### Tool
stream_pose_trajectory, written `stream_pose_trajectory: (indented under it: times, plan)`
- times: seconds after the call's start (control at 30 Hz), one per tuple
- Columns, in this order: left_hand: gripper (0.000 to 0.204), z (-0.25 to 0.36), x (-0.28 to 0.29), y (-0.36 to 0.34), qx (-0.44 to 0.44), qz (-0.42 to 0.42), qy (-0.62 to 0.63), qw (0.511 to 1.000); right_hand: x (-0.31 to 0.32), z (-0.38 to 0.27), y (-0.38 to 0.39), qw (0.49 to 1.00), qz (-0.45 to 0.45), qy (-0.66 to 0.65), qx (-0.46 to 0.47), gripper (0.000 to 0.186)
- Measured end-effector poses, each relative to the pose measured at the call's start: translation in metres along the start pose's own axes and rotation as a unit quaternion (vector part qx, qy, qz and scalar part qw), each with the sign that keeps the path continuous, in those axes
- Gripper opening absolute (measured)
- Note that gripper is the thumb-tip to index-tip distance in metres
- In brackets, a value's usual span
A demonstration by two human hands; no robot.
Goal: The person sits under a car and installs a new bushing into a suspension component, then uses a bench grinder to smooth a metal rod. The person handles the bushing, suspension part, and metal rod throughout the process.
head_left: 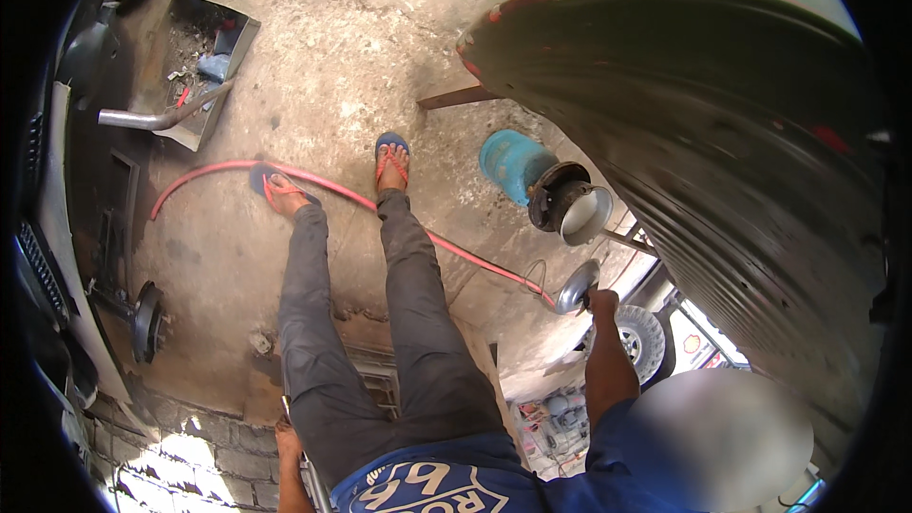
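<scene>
At far left our left hand [288, 439] grips a thin metal bar [306, 475] beside our thigh. Bare concrete floor [342, 57] lies open ahead, crossed by a red hose [332, 190]. Further right, our right hand [600, 302] is closed around a silvery disc tool [577, 287], tilted up-left, close under the big tyre [741, 180].

I see a red hose [323, 188] curving over the pale grey, stained concrete floor [332, 57], and red-strapped blue sandals [390, 160] below dark grey trousers [380, 342]. The cylinder [511, 163] is teal-blue, the disc [577, 286] shiny silver, the tyre [741, 180] black with ribbed grooves.
</scene>
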State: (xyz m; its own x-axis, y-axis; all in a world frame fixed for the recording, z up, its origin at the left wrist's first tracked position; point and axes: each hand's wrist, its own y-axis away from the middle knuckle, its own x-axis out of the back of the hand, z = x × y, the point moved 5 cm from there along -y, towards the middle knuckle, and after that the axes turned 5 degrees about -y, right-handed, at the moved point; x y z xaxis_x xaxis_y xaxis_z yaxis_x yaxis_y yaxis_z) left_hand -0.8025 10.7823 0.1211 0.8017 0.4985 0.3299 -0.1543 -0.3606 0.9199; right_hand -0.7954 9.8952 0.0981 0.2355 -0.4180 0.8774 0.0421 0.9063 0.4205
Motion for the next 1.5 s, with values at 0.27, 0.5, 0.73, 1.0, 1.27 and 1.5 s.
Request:
stream_pose_trajectory:
  times: [0.27,0.5,0.73,1.0,1.27,1.5]
  plan:
    - [0.039,0.022,0.013,0.014,0.030,-0.044,0.027,0.998,-0.020,-0.092,-0.078,0.988,0.093,0.055,0.106,0.038]
    - [0.040,0.005,0.004,0.011,0.048,-0.054,-0.045,0.996,-0.014,-0.146,-0.075,0.987,0.121,0.074,0.081,0.036]
    - [0.051,0.013,-0.003,0.017,0.082,-0.093,-0.006,0.992,-0.018,-0.154,-0.078,0.985,0.120,0.085,0.085,0.039]
    - [0.054,-0.007,-0.015,0.013,0.060,-0.054,0.059,0.995,-0.024,-0.141,-0.103,0.994,0.093,0.045,0.031,0.033]
    - [0.043,0.041,0.016,0.036,0.053,-0.003,-0.025,0.998,-0.030,-0.130,-0.111,0.990,0.051,-0.028,0.130,0.042]
    - [0.042,0.076,0.034,0.059,0.067,-0.013,0.174,0.982,-0.016,-0.139,-0.093,0.981,0.125,0.028,0.146,0.045]
